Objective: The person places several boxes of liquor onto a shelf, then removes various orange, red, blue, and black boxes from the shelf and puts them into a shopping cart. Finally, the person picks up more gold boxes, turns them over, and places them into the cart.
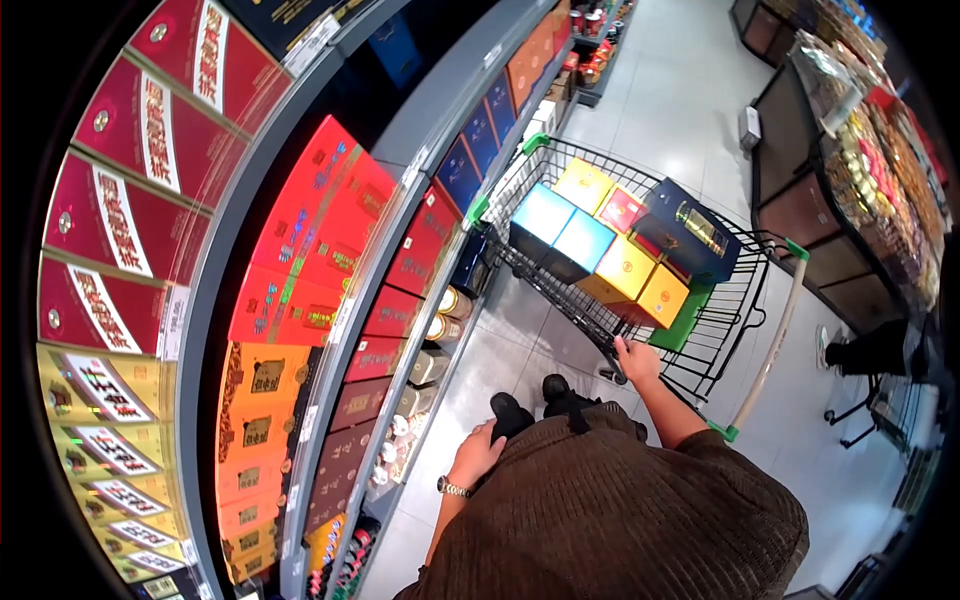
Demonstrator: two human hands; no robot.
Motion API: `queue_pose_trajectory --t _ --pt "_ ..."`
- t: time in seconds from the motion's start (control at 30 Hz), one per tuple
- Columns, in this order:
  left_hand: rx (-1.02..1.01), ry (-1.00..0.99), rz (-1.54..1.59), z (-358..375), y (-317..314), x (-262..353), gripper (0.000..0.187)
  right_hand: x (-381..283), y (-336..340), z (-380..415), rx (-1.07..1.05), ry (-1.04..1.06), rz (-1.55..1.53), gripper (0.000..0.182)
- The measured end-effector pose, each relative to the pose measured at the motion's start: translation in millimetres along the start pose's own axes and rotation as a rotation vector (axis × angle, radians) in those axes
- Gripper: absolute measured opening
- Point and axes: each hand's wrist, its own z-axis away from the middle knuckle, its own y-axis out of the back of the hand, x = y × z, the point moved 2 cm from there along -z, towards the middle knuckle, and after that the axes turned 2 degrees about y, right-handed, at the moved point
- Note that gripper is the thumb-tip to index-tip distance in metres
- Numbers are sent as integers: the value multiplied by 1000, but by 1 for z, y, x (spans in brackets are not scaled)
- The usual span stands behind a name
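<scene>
wire shopping cart (728, 350) with boxed goods, viewed from the head. the cart stands on the pale tiled floor (640, 95), between a stocked shelf (225, 215) on the left and a display stand (800, 190) on the right. the right hand (640, 363) is at the cart's near rim, fingers partly curled; whether it grips the wire cannot be told. the left hand (477, 457) hangs beside the shelf, its fingers loosely extended; a metal watch (454, 486) circles the wrist. within the cart, two blue-and-white boxes (587, 243) stand side by side at the shelf end, next to yellow boxes (625, 266) and a red box (622, 209). a long dark blue box (700, 232) lies slanted along the far side. a green panel (690, 318) shows beside the yellow boxes, toward the pale handle (775, 352). the shelf bears maroon boxes (105, 210), bright red boxes (315, 235) and orange boxes (262, 400). at right, another person's dark-clad leg (868, 350) is visible near a second cart (893, 408).
</scene>
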Motion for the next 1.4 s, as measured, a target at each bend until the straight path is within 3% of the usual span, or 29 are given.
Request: queue_pose_trajectory --t 0.17,0.3,0.4,0.53,0.73,1.03,1.1,1.23,1.4 --pt "68 -44 -97 -19 34 -20 55 0 -24 23 51 -7 -8 56" --pt "126 -54 -152 -20 53 -47 57 -1 -40 43 -30 -53 7 53" --pt "28 -11 -155 -16 62 -37 59 -3 -19 28 -33 -59 9 56" --pt "-78 -35 -137 -20 45 -75 61 -4 -16 20 -47 -127 -20 60" --pt "-48 -69 -67 -22 54 -85 60 -2 3 -10 -91 -85 -150 68" --pt "-84 6 -203 -39 76 -108 60 0 2 -37 62 -87 -13 62" --pt "-99 9 -174 -48 78 -99 61 11 11 -53 -27 -130 50 62" --pt "-113 -42 -156 -87 68 -92 60 33 14 -79 -23 -89 48 62" --pt "-174 32 -227 -170 65 -50 61 39 25 -105 -48 -108 35 57"
